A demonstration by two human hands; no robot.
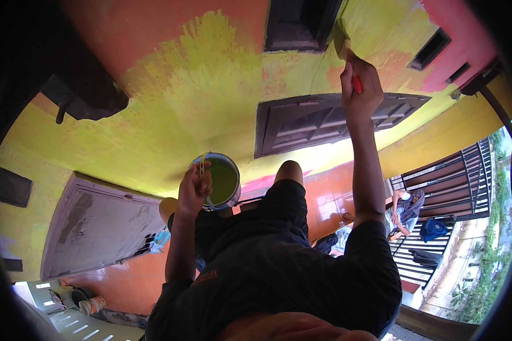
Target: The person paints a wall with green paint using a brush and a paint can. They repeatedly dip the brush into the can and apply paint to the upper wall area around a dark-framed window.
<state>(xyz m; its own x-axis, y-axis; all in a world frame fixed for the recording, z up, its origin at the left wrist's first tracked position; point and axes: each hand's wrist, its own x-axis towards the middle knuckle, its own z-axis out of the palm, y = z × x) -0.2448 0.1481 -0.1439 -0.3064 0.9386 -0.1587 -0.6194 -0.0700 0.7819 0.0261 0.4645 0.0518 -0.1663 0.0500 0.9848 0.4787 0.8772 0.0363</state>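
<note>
My right hand (pixel 364 83), raised high, grips a paintbrush by its red handle (pixel 357 84). The brush head (pixel 341 42) lies against the yellow-green wall beside the lower corner of a dark-framed opening (pixel 301 25). Lower down, my left hand (pixel 197 183) is closed on the handle strap (pixel 202 166) of a paint bucket (pixel 237 187). Green-yellow paint (pixel 224 179) shows inside the bucket, in front of my legs. Yellow-green paint (pixel 217 64) covers the middle of the wall in uneven strokes, with orange-pink paint (pixel 170 21) around its upper edge.
A dark window (pixel 307 123) sits under my right arm. At left a dark beam end (pixel 89 98) juts out, and a grey door (pixel 102 226) is below. Orange tiles (pixel 132 273) lie far down. A person (pixel 405 209) sits by the black railing (pixel 448 174) at right.
</note>
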